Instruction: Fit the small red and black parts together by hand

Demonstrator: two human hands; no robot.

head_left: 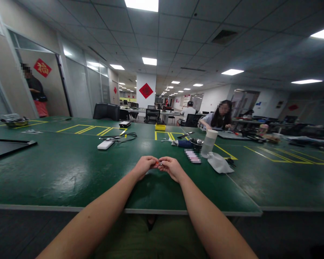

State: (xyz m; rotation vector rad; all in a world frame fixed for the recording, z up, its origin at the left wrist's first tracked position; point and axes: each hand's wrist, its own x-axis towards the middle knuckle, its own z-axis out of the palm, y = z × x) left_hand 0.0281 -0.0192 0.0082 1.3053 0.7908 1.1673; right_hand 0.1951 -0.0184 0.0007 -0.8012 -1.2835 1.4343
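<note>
My left hand (145, 166) and my right hand (172, 167) meet just above the green table (97, 180), fingertips nearly touching. Pinched in the left fingers is a small orange-red piece (157, 163). The right thumb and fingers close on a small silvery piece (160, 164). Both are mostly covered by the fingers and too small to name; whether they are joined I cannot tell. Right of my hands lies a phone with a blurred pink screen (192, 156). Beyond the left hand is a white power bank or adapter (106, 144) with a black cable.
At the right stand a translucent cup (209, 144) and a crumpled white bag (220, 163). A dark blue item (185, 144) lies behind the phone, and a yellow box (160, 126) farther back. Across the table a person (224, 117) works; another stands at the left doorway.
</note>
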